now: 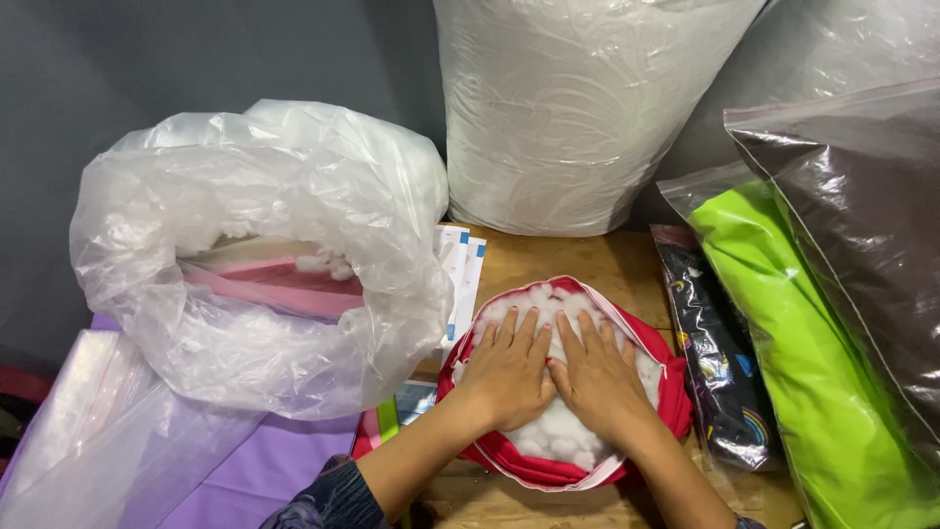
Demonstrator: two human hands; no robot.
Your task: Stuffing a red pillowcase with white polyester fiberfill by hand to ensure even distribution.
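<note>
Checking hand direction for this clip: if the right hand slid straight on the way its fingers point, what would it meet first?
Right hand would likely meet the red cover's zipped rim past the white stuffing, then bare wooden table; depth is unclear.

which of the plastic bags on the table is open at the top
The crumpled clear bag on the left, its mouth gaping with white stuffing inside. The flat clear bags on the right, holding lime green fabric and dark fabric, look closed.

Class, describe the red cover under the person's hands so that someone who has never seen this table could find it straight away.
Start at the big clear plastic bag of white stuffing on the wooden table; just right of it lies the red cover. Its zip is open, showing white stuffing, and the left hand and right hand press flat on that. Its neighbours on the right are packed in plastic; it alone lies open.
</note>
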